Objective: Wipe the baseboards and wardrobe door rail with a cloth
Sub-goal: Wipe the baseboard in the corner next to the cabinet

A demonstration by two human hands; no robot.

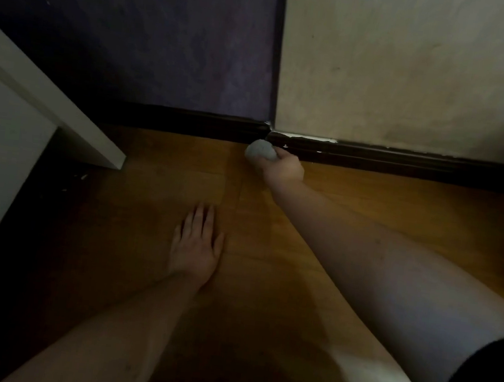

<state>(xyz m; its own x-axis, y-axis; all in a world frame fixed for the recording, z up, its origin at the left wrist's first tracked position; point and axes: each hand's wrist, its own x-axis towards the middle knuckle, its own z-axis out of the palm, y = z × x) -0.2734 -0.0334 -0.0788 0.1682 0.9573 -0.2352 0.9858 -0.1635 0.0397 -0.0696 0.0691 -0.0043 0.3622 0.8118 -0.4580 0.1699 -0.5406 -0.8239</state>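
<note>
A dark baseboard point(406, 163) runs along the foot of the beige wall and continues as the baseboard point(189, 121) under the purple wall, the two meeting at a corner. My right hand point(283, 167) grips a bunched grey cloth point(260, 150) and presses it against the baseboard right at that corner. My left hand point(196, 244) lies flat on the wooden floor, fingers spread, holding nothing. The wardrobe door rail is not in view.
A white furniture panel point(49, 102) juts in from the left, its lower corner standing on the floor. The wooden floor point(369, 205) stretches to the right along the wall. White chipped spots mark the baseboard's top edge near the corner.
</note>
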